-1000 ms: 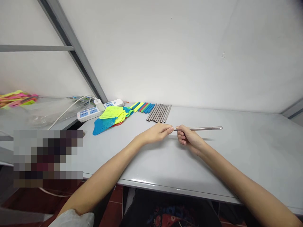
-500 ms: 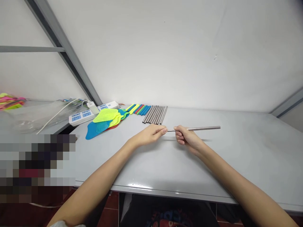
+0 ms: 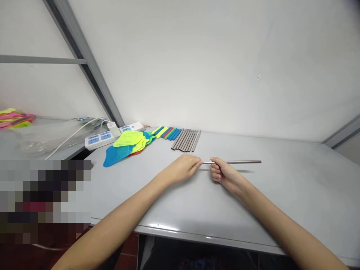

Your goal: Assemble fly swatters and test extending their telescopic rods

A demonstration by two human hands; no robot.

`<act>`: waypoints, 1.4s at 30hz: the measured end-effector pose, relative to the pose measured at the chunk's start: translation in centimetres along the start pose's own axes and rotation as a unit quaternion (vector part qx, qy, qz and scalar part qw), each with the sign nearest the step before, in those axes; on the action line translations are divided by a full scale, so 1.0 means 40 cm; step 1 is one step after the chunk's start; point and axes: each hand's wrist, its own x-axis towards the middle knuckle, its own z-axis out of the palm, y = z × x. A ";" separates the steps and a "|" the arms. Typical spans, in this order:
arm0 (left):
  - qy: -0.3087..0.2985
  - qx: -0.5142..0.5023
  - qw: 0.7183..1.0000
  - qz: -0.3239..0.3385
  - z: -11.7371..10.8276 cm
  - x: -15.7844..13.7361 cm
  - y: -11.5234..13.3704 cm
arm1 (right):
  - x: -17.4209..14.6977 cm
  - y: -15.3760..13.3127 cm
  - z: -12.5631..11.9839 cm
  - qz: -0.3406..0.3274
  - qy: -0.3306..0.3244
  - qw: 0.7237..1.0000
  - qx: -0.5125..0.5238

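A thin metal tube [image 3: 244, 162] lies level across both hands, a little above the table. My left hand [image 3: 187, 167] is closed on its left end, which the fingers hide. Around its middle, my right hand [image 3: 221, 173] is closed in a fist with the thumb on top, and the tube's longer part sticks out to the right. Behind my left hand lies a row of metal tubes [image 3: 186, 140]. Beside them are several coloured handle grips [image 3: 167, 133] in yellow, blue, red and green. Further left lie flyswatter heads [image 3: 123, 148], yellow and blue mesh, overlapping.
A white power strip [image 3: 97, 139] with a plugged-in adapter and cable stands at the table's back left. The grey table [image 3: 295, 180] meets a white wall. On a neighbouring surface at the left are clear plastic bags and colourful items [image 3: 17, 119]. A blurred patch covers the lower left.
The view has shifted slightly. Both hands and the tube sit a bit lower in the picture, and the two lines at the tube's right end now look like one.
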 end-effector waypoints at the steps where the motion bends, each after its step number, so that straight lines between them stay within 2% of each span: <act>1: 0.003 0.024 1.000 -0.003 0.006 -0.001 0.005 | 0.005 0.005 -0.001 0.008 0.001 1.000 0.008; 7: 0.035 0.117 0.991 -0.046 0.026 -0.014 0.065 | 0.010 0.029 0.022 0.000 -0.019 0.999 0.037; 11: 0.047 0.104 0.991 -0.075 0.042 -0.024 0.088 | -0.002 0.043 0.050 -0.019 -0.033 0.999 0.030; 15: 0.038 0.056 0.994 -0.081 0.043 -0.024 0.077 | -0.006 0.047 0.055 -0.030 -0.029 0.999 0.000; 19: 0.004 0.019 0.998 -0.062 0.027 -0.017 0.057 | -0.003 0.044 0.049 -0.022 -0.026 0.999 -0.009; 26: 0.017 0.057 0.997 -0.040 0.024 0.007 0.033 | 0.001 0.036 0.055 -0.008 0.024 0.999 0.023; 32: 0.039 0.083 0.996 -0.003 0.008 0.025 0.018 | -0.002 0.018 0.062 -0.062 0.066 0.996 0.000; 36: 0.050 0.088 0.995 0.005 -0.010 0.024 0.013 | -0.002 0.011 0.063 -0.106 0.058 0.992 -0.037; 42: 0.047 0.072 0.996 0.006 -0.031 0.018 0.003 | -0.006 0.002 0.054 -0.121 0.047 0.990 -0.059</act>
